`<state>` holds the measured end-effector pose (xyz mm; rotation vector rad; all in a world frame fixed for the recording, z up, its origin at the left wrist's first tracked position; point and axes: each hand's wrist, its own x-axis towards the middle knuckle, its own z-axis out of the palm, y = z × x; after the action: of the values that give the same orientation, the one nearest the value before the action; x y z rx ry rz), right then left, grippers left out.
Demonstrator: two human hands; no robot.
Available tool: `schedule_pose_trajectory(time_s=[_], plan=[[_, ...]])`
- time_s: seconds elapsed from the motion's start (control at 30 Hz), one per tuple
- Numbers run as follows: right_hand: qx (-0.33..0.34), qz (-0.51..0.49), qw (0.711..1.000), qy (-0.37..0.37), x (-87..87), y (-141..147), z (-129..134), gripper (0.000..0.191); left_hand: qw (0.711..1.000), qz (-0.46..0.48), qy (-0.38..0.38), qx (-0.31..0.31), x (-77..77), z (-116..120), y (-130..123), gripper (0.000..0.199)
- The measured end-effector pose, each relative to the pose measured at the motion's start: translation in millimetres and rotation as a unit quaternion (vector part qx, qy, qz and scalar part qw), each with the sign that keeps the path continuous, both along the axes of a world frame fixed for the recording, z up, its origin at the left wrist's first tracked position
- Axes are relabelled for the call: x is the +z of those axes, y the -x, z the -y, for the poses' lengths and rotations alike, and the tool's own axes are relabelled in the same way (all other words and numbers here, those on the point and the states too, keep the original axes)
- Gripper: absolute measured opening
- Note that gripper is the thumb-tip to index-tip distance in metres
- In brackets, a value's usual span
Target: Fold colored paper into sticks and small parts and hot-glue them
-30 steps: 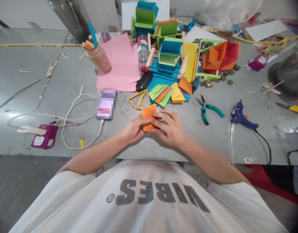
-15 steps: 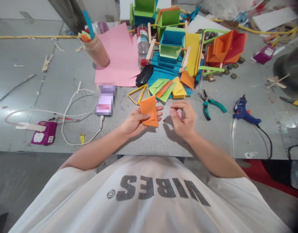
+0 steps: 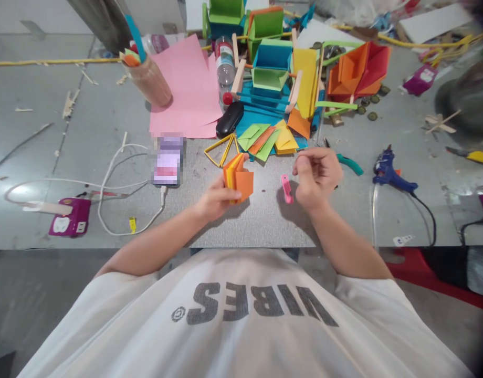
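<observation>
My left hand (image 3: 221, 197) is closed on folded orange and yellow paper (image 3: 244, 186), thumb across the front. Its layers stand partly fanned, with an orange flap turned to the right. To the right of it, a small narrow pink object (image 3: 287, 189) lies on the table; its kind is unclear. My right hand (image 3: 318, 177) is just beyond the pink object, fingers curled and thumb near the index fingertip. Whether anything is inside that grip is hidden. Behind this hand, teal-handled pliers (image 3: 350, 164) are mostly covered.
Folded paper pieces (image 3: 261, 140) and a yellow triangular frame (image 3: 221, 150) lie ahead, near a black case (image 3: 229, 119). Paper-and-stick models (image 3: 273, 65) stand farther back. A phone (image 3: 168, 163) on a cable is at left, a blue glue gun (image 3: 393, 170) at right.
The folded paper in my left hand has turned and its layers have opened, showing yellow. My right hand has moved right, over the pliers, leaving the pink object uncovered on the table.
</observation>
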<state>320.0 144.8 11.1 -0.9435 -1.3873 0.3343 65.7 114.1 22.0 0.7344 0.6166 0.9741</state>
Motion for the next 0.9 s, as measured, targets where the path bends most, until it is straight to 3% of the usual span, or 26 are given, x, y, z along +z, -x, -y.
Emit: schedule_pose_trajectory(time_s=[0.1,0.2,0.3,0.43,0.63,0.9], plan=[[0.114,0.079,0.988,0.068,-0.1,9,14,0.022,0.995,-0.06,-0.073,0.011,-2.6,5,-2,0.104],[0.201,0.116,0.969,0.083,1.6,21,24,0.026,0.986,-0.089,-0.139,0.02,-6.8,8,-5,0.102],[0.228,0.121,0.964,0.056,1.9,30,28,0.036,0.977,-0.1,-0.186,0.017,-13.7,9,-8,0.101],[0.215,0.143,0.966,0.027,2.6,30,27,0.056,0.971,-0.094,-0.219,0.019,-20.2,8,-6,0.094],[0.264,0.14,0.954,0.006,9.4,22,24,0.014,0.967,-0.085,-0.238,0.026,-16.7,8,-2,0.088],[0.291,0.079,0.953,-0.028,10.3,17,27,0.008,0.979,-0.055,-0.186,0.063,-13.0,7,0,0.095]])
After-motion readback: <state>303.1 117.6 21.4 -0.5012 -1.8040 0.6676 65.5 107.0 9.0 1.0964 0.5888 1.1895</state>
